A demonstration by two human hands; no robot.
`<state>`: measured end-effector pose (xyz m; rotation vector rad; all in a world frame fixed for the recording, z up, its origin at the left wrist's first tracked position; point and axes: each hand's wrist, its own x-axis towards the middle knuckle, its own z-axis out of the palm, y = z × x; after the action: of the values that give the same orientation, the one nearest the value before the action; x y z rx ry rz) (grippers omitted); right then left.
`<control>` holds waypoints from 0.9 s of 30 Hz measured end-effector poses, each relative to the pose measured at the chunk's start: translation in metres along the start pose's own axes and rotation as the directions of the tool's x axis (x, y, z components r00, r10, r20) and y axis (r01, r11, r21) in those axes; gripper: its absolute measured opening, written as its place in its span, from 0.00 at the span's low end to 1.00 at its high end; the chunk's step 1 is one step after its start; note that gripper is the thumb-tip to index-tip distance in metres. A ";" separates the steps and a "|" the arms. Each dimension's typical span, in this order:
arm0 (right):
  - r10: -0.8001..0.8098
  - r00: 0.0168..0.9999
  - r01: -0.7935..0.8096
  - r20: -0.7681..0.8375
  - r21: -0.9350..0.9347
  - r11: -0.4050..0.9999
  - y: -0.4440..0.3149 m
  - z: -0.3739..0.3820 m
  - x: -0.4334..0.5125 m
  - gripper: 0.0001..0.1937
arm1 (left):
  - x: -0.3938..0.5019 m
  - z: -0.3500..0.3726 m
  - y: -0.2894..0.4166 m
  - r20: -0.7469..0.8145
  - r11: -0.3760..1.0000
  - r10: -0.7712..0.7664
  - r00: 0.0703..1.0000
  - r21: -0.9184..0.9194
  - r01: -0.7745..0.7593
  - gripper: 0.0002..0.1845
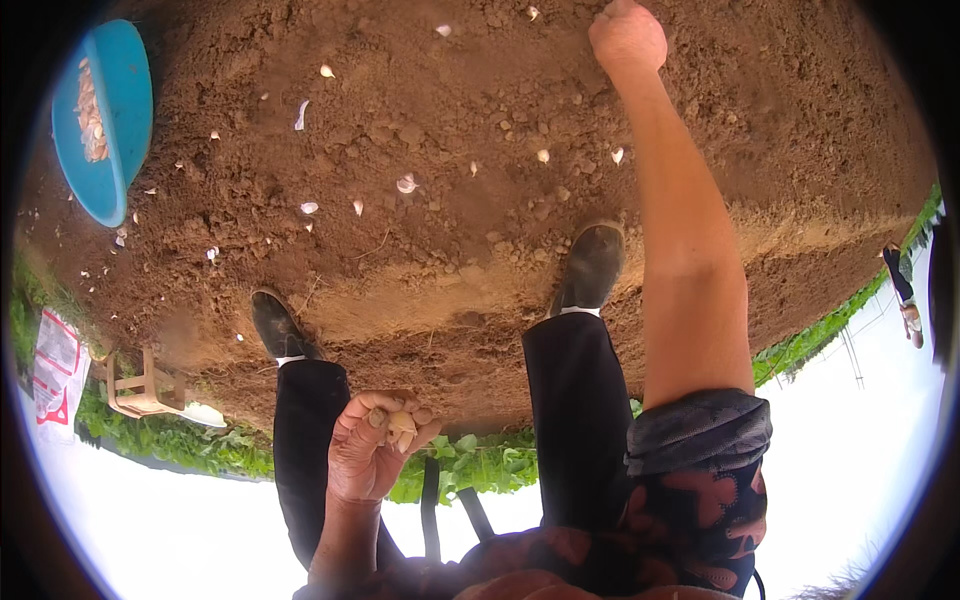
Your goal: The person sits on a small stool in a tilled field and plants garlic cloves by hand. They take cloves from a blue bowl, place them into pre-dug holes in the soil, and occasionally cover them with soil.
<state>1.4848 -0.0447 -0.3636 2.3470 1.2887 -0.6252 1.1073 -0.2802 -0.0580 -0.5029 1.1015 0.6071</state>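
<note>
My left hand (375, 450) is held up near my body, its fingers curled around several garlic cloves (401, 427). My right arm reaches far out over the bare brown soil (465, 225), and my right hand (628, 36) is at the top edge of the view, low at the ground. Its fingertips are cut off or hidden behind the hand, so I cannot see if they hold anything. Spaced garlic cloves lie on the soil, among them one clove (617, 156) beside my right forearm, another clove (543, 156) and a larger piece of garlic (406, 183).
A blue plastic basin (135, 97) with many garlic cloves (90, 112) stands at the left. My black shoes (592, 259) are on the soil. A beige plastic stool (148, 386) and a printed sack (56, 371) are at lower left. Another person (904, 292) stands far right.
</note>
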 end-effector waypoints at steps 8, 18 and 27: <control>-0.175 0.985 0.174 0.006 0.033 0.984 0.033 -0.025 -0.050 0.19 | -0.009 0.016 0.013 0.036 0.993 0.070 0.997 -0.097 -0.066 0.11; 0.422 0.682 -0.400 0.598 -0.178 0.899 0.273 -0.058 -0.516 0.43 | -0.076 -0.026 0.026 0.134 0.999 0.006 0.991 0.049 -0.012 0.12; -0.092 0.540 -0.514 0.837 0.414 0.751 0.353 -0.142 -0.772 0.10 | -0.209 0.084 0.038 0.180 0.970 -0.192 0.965 0.184 0.158 0.09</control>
<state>1.4464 -0.6735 0.2232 2.0453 0.2991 -2.0207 1.0699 -0.2403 0.1641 -0.3798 0.8997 0.3947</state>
